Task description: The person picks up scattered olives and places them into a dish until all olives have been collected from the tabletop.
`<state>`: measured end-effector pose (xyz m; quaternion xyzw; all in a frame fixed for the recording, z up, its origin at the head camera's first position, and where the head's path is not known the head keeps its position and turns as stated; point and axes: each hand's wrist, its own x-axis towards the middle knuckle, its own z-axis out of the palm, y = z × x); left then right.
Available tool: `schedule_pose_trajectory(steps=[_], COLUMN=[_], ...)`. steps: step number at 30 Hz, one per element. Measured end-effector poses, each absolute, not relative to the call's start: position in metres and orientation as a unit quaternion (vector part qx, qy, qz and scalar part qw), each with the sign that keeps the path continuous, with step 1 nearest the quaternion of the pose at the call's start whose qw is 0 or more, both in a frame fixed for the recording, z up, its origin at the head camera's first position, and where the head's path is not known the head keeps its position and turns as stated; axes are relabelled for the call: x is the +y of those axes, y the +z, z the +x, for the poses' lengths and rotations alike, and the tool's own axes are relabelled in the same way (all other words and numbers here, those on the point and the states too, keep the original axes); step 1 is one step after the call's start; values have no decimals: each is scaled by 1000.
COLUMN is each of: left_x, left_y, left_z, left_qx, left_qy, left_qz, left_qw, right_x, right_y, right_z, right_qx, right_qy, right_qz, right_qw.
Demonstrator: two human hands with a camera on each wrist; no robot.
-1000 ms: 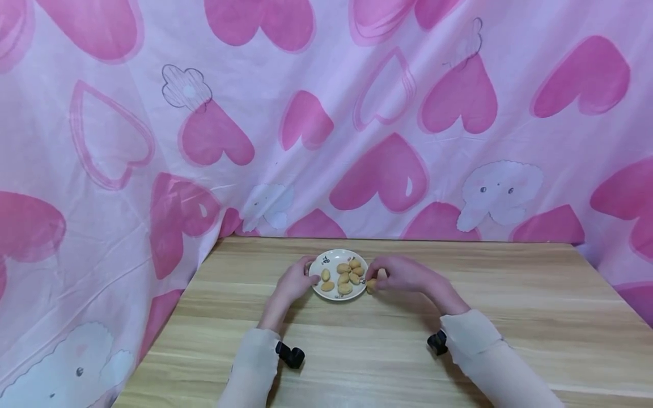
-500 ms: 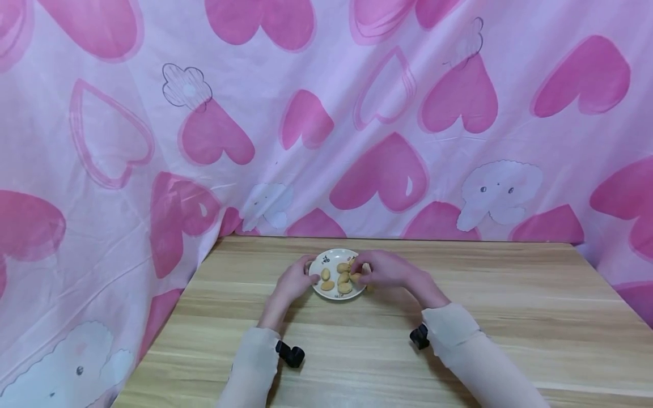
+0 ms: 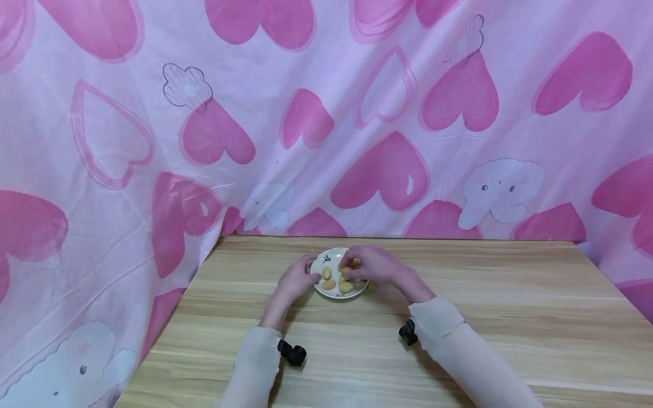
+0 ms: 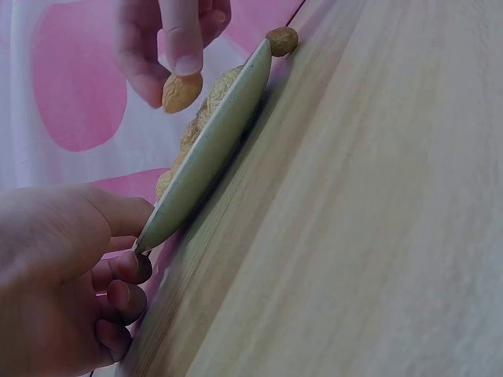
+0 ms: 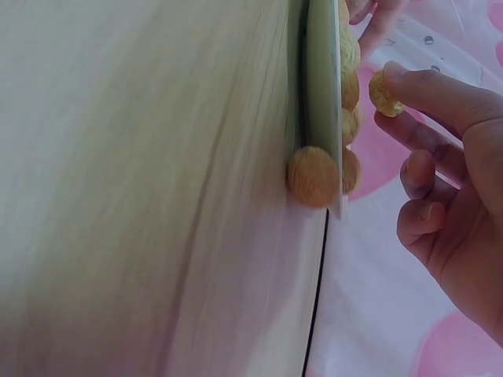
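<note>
A small white plate (image 3: 331, 253) with dark printed motifs lies at the far middle of the table, with several tan wrinkled walnuts (image 3: 329, 285) on it. My left hand (image 3: 295, 277) grips its left rim, thumb on the edge and fingers curled beneath. Over the right part of the plate, my right hand (image 3: 377, 265) pinches one walnut (image 5: 385, 90) between thumb and index finger. In the left wrist view this walnut hangs clear of the others. A separate walnut (image 5: 312, 177) rests on the table against the plate's outer right side. Some walnuts are hidden behind the right hand.
The wooden table (image 3: 347, 351) ends just beyond the plate, where a pink heart-patterned cloth (image 3: 377, 170) hangs. Small black cameras (image 3: 293, 353) are strapped at both wrists.
My right hand has moved left from the plate's right edge to above the plate, where it holds a walnut. The left hand stays on the rim. The walnut beside the plate remains there.
</note>
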<state>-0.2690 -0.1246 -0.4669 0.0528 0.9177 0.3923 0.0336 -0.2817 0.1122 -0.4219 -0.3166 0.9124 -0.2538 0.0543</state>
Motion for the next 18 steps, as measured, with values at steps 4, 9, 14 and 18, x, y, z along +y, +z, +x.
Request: schedule_pose_trajectory(steps=[4,9,14,18], left_x=[-125,-127,-126,-127], left_y=[-467,-467,-467,-467], left_z=[-269,-269,-269,-269], left_qx=[917,917,918,919], left_qy=[393,393,389,387], left_qz=[57,63,68,69], left_qw=[31,27,26,28], right_x=[106,97,90,85], right_y=[-423,-426,-428,-430], right_z=[-286,-289,-291,-292], right_qx=[916,919,920,919], right_qy=[-245,-239,-241,-241], right_qz=[-312,-310,-306,-308], right_qw=[57,49,48,49])
